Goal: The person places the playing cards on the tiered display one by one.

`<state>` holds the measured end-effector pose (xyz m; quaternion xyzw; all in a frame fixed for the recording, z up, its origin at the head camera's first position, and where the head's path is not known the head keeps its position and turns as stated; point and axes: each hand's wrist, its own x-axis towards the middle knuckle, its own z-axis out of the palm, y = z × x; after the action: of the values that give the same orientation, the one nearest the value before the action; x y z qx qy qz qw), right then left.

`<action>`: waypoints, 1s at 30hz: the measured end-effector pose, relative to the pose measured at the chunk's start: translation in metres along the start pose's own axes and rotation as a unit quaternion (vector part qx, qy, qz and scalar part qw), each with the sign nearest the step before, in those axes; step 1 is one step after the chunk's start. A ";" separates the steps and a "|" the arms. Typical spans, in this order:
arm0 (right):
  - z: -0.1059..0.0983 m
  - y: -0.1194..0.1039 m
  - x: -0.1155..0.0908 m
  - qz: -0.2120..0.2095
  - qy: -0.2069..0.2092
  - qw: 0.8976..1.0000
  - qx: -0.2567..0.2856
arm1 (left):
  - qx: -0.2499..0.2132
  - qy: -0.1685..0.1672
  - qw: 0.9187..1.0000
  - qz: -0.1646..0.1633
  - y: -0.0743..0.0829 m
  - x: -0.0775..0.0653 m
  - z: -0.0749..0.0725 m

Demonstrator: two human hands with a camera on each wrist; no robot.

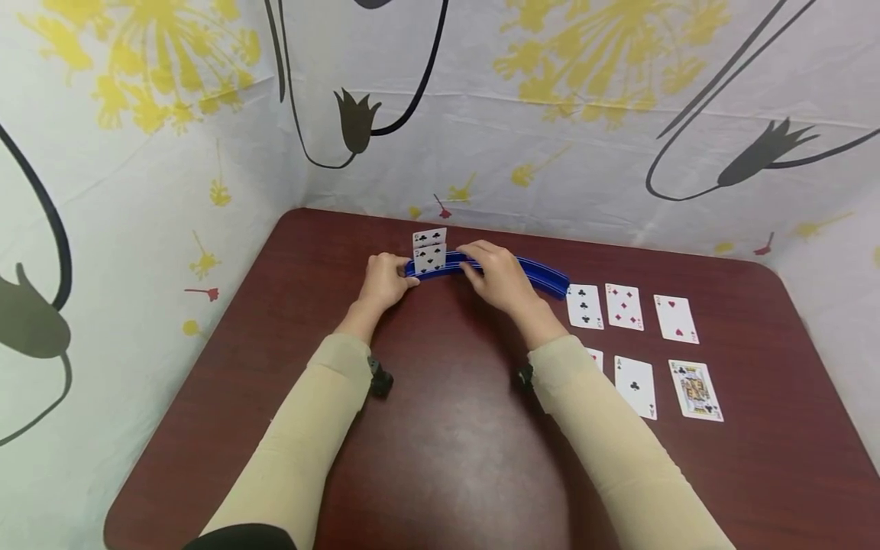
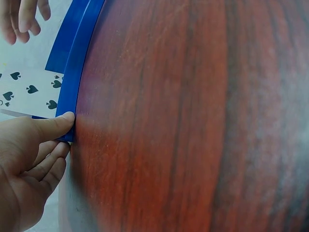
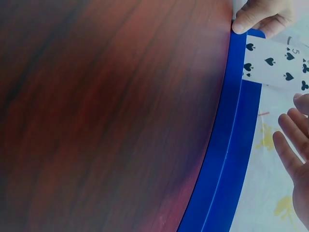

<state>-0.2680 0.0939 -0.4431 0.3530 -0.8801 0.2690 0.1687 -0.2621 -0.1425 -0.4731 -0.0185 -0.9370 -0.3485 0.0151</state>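
A curved blue card holder point(image 1: 546, 276) lies near the table's far edge. My left hand point(image 1: 385, 284) pinches its left end, thumb on the front rim in the left wrist view. Standing in the holder beside that hand is a five of spades point(image 1: 430, 259), with a clubs card point(image 1: 429, 236) rising behind it. My right hand point(image 1: 504, 279) is over the middle of the holder, just right of the two cards. In the right wrist view, its fingers point(image 3: 289, 140) are spread and hold nothing, apart from the cards.
Right of the holder, face-up cards lie in two rows, among them a two of hearts point(image 1: 677, 318), an ace of clubs point(image 1: 635, 386) and a king of clubs point(image 1: 696, 389). My right sleeve partly covers a red-suited card point(image 1: 596, 357). A patterned cloth point(image 1: 481, 137) hangs behind the table.
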 end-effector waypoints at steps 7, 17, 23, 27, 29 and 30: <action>-0.011 0.004 -0.006 0.006 -0.005 1.000 -0.003 | -0.003 -0.001 1.000 0.004 0.000 0.000 0.000; -0.030 0.011 -0.014 0.039 -0.032 0.998 -0.027 | -0.002 0.002 1.000 0.005 0.000 0.000 0.000; -0.042 0.014 -0.017 0.037 -0.025 0.998 -0.038 | -0.005 0.007 1.000 0.005 0.000 0.000 0.001; -0.048 0.019 -0.020 0.031 -0.014 0.999 -0.042 | -0.002 0.007 1.000 0.009 -0.001 0.000 0.001; -0.051 0.021 -0.023 0.031 -0.011 0.998 -0.044 | 0.000 0.006 1.000 0.010 -0.001 0.000 0.002; -0.052 0.022 -0.024 0.032 -0.010 0.998 -0.045 | 0.000 0.006 1.000 0.010 -0.001 0.000 0.002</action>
<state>-0.2618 0.1509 -0.4207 0.3198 -0.9036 0.2310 0.1672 -0.2619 -0.1420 -0.4748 -0.0260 -0.9368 -0.3480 0.0241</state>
